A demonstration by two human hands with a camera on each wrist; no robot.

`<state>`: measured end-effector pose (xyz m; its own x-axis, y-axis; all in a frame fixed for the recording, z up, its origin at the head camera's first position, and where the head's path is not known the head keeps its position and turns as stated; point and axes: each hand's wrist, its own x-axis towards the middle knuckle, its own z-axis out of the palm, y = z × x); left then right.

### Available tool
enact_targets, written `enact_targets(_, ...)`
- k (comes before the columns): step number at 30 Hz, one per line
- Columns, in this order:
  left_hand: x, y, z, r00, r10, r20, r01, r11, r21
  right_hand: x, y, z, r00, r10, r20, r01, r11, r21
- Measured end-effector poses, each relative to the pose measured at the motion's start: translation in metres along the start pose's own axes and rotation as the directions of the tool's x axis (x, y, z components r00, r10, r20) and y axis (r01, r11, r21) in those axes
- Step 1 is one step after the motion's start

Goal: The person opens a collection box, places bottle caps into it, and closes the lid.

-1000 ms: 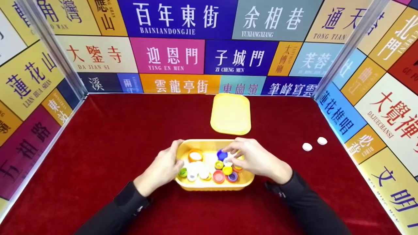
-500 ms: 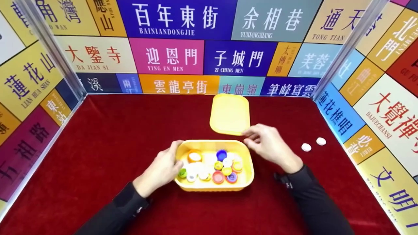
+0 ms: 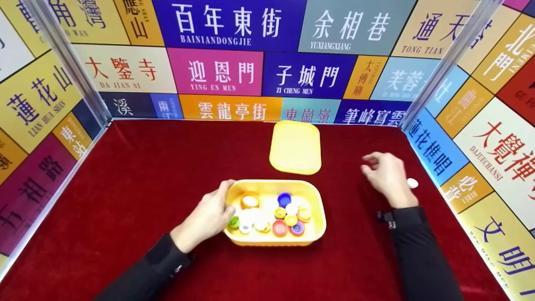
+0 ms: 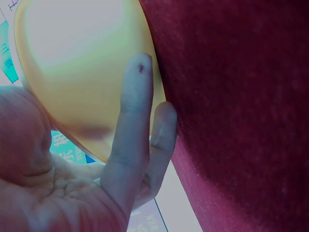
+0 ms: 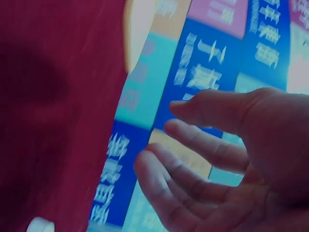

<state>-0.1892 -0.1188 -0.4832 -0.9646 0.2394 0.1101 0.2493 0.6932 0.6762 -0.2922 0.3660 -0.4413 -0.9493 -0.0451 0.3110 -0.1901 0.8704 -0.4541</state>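
A yellow plastic box stands on the red cloth, with several bottle caps inside in white, blue, red, yellow, green and orange. My left hand grips its left end, thumb over the rim and fingers along the outside; the left wrist view shows fingers against the yellow wall. Over the cloth on the right, my right hand has loosely bent fingers and holds nothing. Just beyond that hand's wrist lies a white cap. A white cap also shows at the bottom of the right wrist view.
Behind the box lies a yellow lid, close to the back wall. Printed panels with large characters wall in the back and both sides. Metal posts stand at the two back corners.
My right hand has moved from over the box to the right, toward the white caps, and now covers the nearer one in the head view. The left hand and box have stayed put.
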Motion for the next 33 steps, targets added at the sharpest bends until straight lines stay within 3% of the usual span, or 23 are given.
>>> enact_targets(5,0.000,-0.001,0.000,1.000,0.020,-0.004,-0.020,1.000,0.002,-0.003,0.032,-0.008,0.994,0.101,-0.037,-0.102,0.994,-0.035)
enact_targets(14,0.000,0.001,0.000,0.999,0.037,-0.012,-0.037,0.999,0.007,-0.008,0.072,-0.021,0.962,0.273,-0.003,-0.272,0.956,-0.111)
enact_targets(21,0.000,0.001,0.000,1.000,0.028,-0.007,-0.028,1.000,0.012,-0.012,0.088,-0.033,0.901,0.424,0.095,-0.404,0.898,-0.175)
enact_targets(25,0.000,0.000,0.001,1.000,0.022,-0.009,-0.022,1.000,0.010,-0.013,0.092,-0.037,0.873,0.462,0.158,-0.434,0.882,-0.182)
enact_targets(29,0.000,0.000,0.000,1.000,0.014,-0.010,-0.014,1.000,0.010,-0.013,0.094,-0.034,0.877,0.450,0.171,-0.427,0.891,-0.156)
enact_targets(33,0.000,0.000,0.000,1.000,0.004,-0.006,-0.004,1.000,0.007,-0.013,0.096,-0.030,0.905,0.403,0.134,-0.387,0.913,-0.130)
